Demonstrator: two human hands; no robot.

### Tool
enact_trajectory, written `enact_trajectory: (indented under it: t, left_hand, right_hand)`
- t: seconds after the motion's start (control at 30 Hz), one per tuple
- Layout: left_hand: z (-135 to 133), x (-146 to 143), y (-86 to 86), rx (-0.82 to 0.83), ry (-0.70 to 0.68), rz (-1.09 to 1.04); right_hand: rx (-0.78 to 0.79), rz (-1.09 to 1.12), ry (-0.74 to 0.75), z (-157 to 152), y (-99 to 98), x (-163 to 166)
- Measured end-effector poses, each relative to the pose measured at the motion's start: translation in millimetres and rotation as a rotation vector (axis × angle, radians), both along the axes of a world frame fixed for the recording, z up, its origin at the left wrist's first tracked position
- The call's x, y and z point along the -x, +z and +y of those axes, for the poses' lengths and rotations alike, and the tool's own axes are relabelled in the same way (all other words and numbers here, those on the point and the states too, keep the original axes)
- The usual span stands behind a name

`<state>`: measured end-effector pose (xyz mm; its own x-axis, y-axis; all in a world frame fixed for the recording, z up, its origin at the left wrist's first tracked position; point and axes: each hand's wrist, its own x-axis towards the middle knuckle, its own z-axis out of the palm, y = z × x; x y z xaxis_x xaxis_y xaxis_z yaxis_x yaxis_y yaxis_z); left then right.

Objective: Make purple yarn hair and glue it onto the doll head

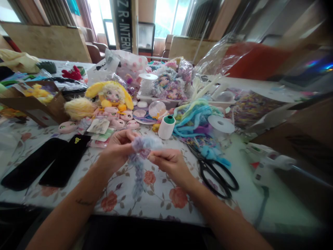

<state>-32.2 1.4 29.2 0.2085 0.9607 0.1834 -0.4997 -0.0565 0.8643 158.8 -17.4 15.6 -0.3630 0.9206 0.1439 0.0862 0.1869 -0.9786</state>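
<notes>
Held up over the flowered tablecloth is a fluffy purple-and-blue yarn piece point(139, 170), with one end hanging down. My left hand point(121, 146) pinches its upper left part between thumb and fingers. On the other side, my right hand point(169, 161) is closed with thumb and fingertip together at the yarn's right edge; whether a needle or thread is in that pinch is too small to make out. Just beyond the hands stands a white thread cone point(165, 128) with a green top.
Black scissors point(217, 177) lie to the right, near a glue gun point(270, 159). Two dark flat cases point(52, 163) lie left. Behind are doll faces point(118, 123), a yellow-eared doll point(111, 93), blue yarn strands point(195, 118), a white spool point(221, 124) and a cardboard box point(49, 114).
</notes>
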Motion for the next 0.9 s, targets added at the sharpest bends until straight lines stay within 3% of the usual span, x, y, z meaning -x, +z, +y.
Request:
enact_trajectory:
  t: [0.1,0.2,0.33,0.53,0.63,0.77,0.83,0.9]
  left_hand:
    - [4,-6,-5.4,-0.049,0.400,0.260]
    - [4,-13,-13.3,-0.258,0.619,0.607]
    - [3,-18,-22.3,-0.402,0.639,0.799]
    - [6,-17,-25.7,-0.389,0.673,0.913]
    - [10,-14,-26.9,-0.268,0.687,0.824]
    - [19,-10,-26.0,0.035,0.539,0.328]
    - [22,-9,-23.5,0.166,0.451,0.102]
    - [23,-9,-20.6,0.261,0.388,0.000]
  right_hand:
    - [-0.262,-0.155,-0.052,-6,-8.0,6]
    - [-0.562,-0.316,-0.129,-7,-15.1,4]
    - [-0.830,-0.411,-0.174,-5,-22.0,-1]
    - [-0.922,-0.491,-0.228,-1,-23.3,-4]
    - [-0.985,-0.592,-0.296,0,-18.1,-6]
    - [-1.015,-0.514,-0.393,2,-7.6,-7]
    - [-0.930,-0.358,-0.347,2,-4.3,-8]
    - [-0.694,-0.207,-0.262,1,-3.1,-9]
